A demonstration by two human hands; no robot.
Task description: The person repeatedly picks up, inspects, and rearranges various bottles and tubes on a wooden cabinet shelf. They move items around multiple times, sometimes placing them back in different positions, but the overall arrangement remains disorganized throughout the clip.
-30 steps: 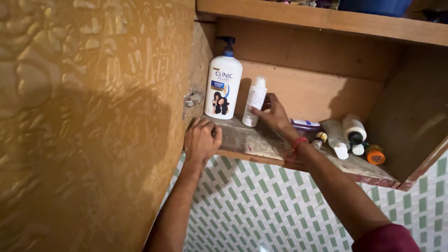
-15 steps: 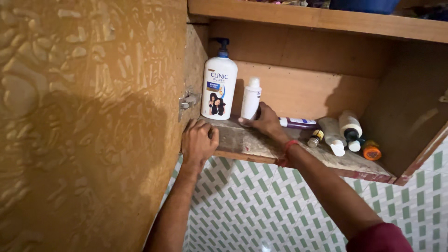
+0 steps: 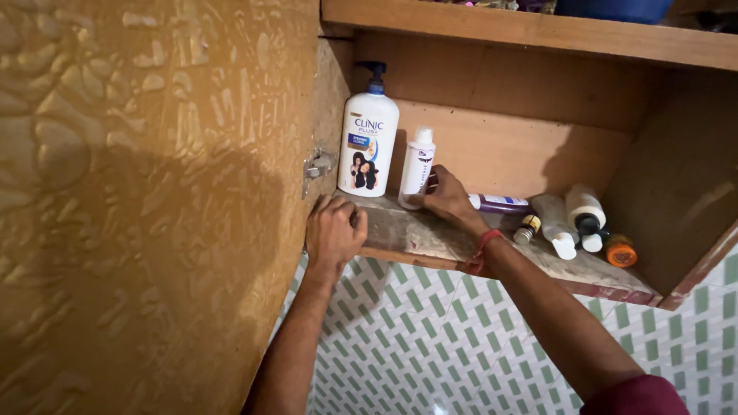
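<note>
A wooden wall cupboard point(image 3: 538, 34) fills the upper right of the frame, its patterned door point(image 3: 154, 207) swung open across the left. The person's right hand point(image 3: 450, 201), at centre frame, wraps its fingers around the base of a small white bottle point(image 3: 417, 167) standing upright on the shelf point(image 3: 430, 238). Just left of it stands a large white pump bottle point(image 3: 368, 142) with a blue pump. The left hand point(image 3: 334, 230), fingers curled, grips the shelf's front edge at its left end. Behind the right hand a purple bottle point(image 3: 501, 204) lies on its side. Further right, white bottles point(image 3: 584, 211), a small dark vial point(image 3: 526, 228) and an orange-capped jar point(image 3: 619, 252) lie tumbled together. Their contents cannot be seen.
</note>
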